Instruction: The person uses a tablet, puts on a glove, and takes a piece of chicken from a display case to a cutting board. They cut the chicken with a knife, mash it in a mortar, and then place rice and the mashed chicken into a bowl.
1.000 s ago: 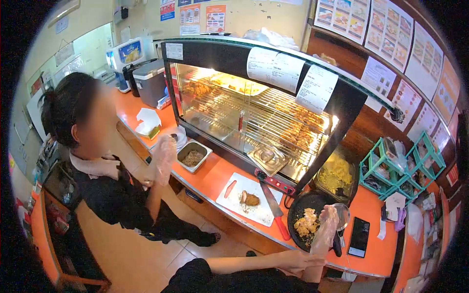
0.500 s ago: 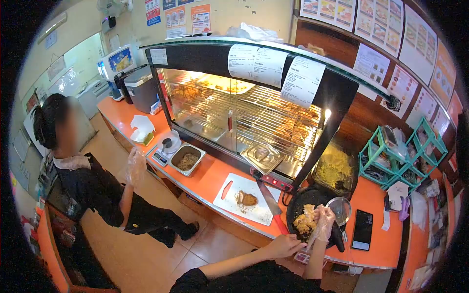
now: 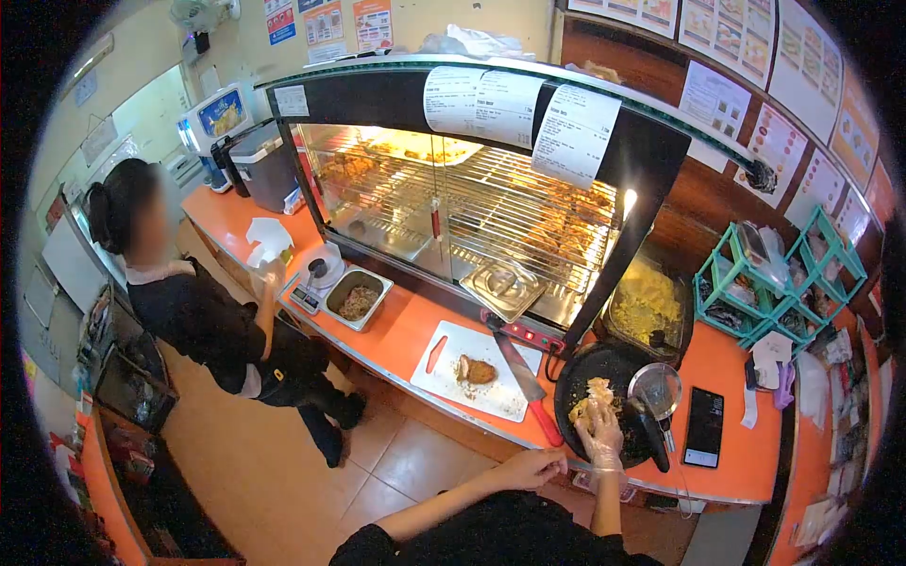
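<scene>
My right hand [image 3: 602, 440], in a clear plastic glove, reaches into a black pan [image 3: 634, 358]. Its fingers are closed around pale golden food pieces [image 3: 578, 412], partly hiding them. At the counter's front edge, my bare left hand [image 3: 530, 469] is loosely curled with nothing visible in it. Closest to it is the red handle of a large knife [image 3: 521, 369], whose blade lies across a white cutting board [image 3: 439, 381]. A browned breaded piece [image 3: 479, 372], partly cut, sits on that board among crumbs. A mesh strainer [image 3: 655, 391] rests over the pan's right side.
A lit glass food warmer [image 3: 437, 218] spans the back of the orange counter. Left stand a metal food pan [image 3: 360, 298] and scale [image 3: 304, 299]; right are a phone [image 3: 704, 426], yellow-food tray [image 3: 645, 307] and green baskets [image 3: 746, 283]. A co-worker [image 3: 203, 321] stands left.
My right hand has moved left and down onto the food in the pan. My left hand has drawn back slightly left from the knife handle. The co-worker has leaned toward the counter.
</scene>
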`<state>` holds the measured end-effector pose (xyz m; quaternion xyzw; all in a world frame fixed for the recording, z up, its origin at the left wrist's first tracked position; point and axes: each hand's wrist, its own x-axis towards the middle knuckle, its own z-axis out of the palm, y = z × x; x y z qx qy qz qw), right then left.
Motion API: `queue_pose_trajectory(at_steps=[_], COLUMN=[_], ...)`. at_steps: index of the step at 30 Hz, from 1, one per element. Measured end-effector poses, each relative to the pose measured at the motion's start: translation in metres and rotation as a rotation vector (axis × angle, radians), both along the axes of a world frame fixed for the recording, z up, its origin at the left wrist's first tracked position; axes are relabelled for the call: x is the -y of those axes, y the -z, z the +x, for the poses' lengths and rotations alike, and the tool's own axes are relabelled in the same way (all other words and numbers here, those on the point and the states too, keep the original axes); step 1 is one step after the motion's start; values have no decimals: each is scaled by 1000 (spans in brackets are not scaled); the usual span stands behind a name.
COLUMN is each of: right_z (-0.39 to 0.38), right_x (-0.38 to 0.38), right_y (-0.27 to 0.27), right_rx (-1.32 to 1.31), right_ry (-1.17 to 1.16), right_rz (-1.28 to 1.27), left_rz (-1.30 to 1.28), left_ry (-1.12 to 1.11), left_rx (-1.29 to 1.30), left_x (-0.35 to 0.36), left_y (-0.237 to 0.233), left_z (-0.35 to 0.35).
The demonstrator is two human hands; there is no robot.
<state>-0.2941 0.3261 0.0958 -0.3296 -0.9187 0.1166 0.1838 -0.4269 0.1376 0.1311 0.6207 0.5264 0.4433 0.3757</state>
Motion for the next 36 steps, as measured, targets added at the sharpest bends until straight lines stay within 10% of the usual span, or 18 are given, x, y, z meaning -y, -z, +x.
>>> queue_pose_trajectory(at_steps=[36], right_z=[-65], right_x=[-43], right_y=[11], right_rx=[72], right_ry=[211], right_rz=[71], left_rz=[17], left_ry=[88], left_rx=[-73], left_x=[9], left_y=[23], left_z=[21])
